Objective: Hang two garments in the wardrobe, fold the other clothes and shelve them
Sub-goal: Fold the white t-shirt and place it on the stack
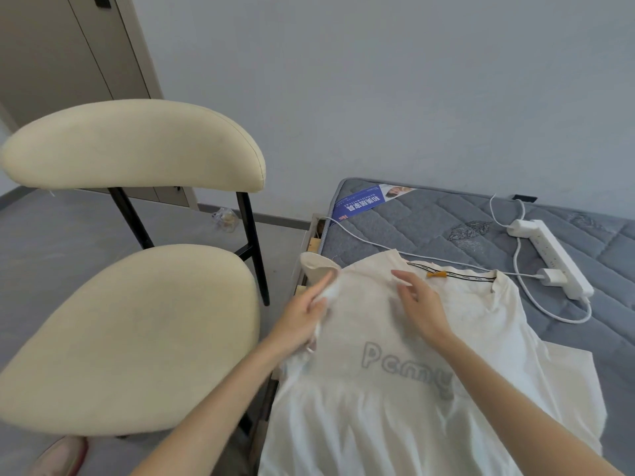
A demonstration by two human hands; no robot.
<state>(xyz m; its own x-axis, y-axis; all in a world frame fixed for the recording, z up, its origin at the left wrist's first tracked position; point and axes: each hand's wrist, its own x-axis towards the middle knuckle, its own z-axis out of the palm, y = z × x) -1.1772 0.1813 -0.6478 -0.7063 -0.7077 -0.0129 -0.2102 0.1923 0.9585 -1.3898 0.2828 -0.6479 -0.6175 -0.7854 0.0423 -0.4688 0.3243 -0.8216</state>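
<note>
Head view: left hand (pixel 302 316) grips T-shirt (pixel 378 403) sleeve, fingertips hidden.

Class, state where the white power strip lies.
In the head view, the power strip lies on the grey mattress at the right, just beyond the collar of the white T-shirt.

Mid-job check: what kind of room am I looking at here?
Most likely a sparsely furnished bedroom: a bare quilted grey mattress with a white T-shirt spread on it, what look like tall wardrobe doors in the far corner, and a cream chair beside the bed.
</note>
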